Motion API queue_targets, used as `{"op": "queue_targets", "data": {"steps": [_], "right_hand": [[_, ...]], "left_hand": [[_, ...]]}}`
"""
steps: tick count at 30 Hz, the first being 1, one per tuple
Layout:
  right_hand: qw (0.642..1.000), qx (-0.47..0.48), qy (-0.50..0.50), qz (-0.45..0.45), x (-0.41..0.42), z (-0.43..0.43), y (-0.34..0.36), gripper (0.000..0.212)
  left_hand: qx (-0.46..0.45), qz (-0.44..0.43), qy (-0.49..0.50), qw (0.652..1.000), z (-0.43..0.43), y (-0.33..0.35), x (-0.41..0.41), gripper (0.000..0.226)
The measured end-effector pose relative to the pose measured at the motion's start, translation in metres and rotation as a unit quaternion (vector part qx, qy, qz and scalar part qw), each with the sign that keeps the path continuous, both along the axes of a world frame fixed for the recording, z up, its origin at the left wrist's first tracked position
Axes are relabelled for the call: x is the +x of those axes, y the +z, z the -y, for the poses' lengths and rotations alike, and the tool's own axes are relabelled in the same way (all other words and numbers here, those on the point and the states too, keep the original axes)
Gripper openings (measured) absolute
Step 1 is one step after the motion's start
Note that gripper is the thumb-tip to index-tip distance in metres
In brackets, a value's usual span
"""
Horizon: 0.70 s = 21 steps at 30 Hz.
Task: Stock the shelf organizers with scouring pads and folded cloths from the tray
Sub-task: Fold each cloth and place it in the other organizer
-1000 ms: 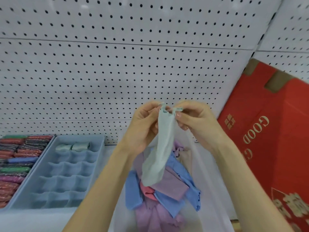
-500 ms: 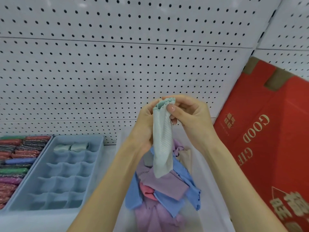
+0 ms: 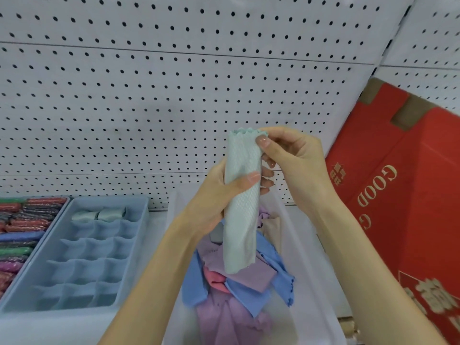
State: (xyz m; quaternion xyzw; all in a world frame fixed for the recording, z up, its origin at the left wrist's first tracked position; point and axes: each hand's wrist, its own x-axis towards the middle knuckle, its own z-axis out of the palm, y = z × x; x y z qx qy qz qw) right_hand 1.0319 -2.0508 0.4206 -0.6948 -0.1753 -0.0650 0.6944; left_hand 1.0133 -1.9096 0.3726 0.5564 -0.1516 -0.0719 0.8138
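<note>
1. The mint-green cloth is held upright in the air over the clear tray. Its lower end hangs just above the pile of cloths inside the tray.
2. Open room is left between the hands and the pegboard behind. On the right the space is bounded by a red carton near the right forearm.
3. The blue organizer is set just left of the tray on the shelf. Two folded pale cloths are seen in its back row. A second organizer at the far left is packed with scouring pads.
4. The held cloth is gathered into a narrow tube. A waffle-like weave and a scalloped top edge are shown. The piled cloths are blue, lilac and pink, limp and crumpled. The tray walls are translucent plastic.
5. The tube is wrapped at mid-length by the left hand, with the thumb laid across its front. The top edge is pinched by the right hand between thumb and forefinger, while the other fingers are curled behind.
6. Half a second ago the top edge was pinched by both hands. The left hand has since been slid down the cloth, and the tube has been drawn narrower and straighter.
</note>
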Motion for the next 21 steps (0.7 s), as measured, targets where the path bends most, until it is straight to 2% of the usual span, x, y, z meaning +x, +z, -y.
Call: {"op": "queue_targets", "data": {"steps": [1,3,8,11,17,19,21], "right_hand": [[1.0,-0.008,-0.004,0.005,0.001,-0.001,0.0,0.011],[0.999,-0.031,-0.02,0.016,0.002,-0.004,0.0,0.012],[0.999,-0.042,-0.009,0.022,0.004,-0.008,0.005,0.012],[1.0,-0.014,0.0,0.024,0.005,-0.012,0.009,0.013],[0.997,0.062,0.004,-0.055,0.01,-0.017,-0.003,0.013],[0.993,0.084,0.006,-0.081,0.012,-0.017,-0.011,0.013],[0.993,0.06,-0.015,-0.1,0.014,-0.015,-0.024,0.013]], "left_hand": [[0.008,0.003,0.002,1.0,0.001,0.002,-0.001,0.033],[0.012,-0.001,-0.002,1.0,0.001,0.002,-0.003,0.02],[-0.017,-0.023,-0.036,0.999,0.0,-0.001,-0.007,0.02],[-0.023,-0.024,-0.064,0.997,0.001,-0.008,-0.011,0.021],[-0.054,-0.024,-0.113,0.992,0.003,-0.025,-0.021,0.024],[-0.07,-0.048,-0.098,0.992,0.005,-0.027,-0.024,0.022],[-0.083,-0.087,-0.049,0.992,0.009,-0.028,-0.025,0.013]]}}
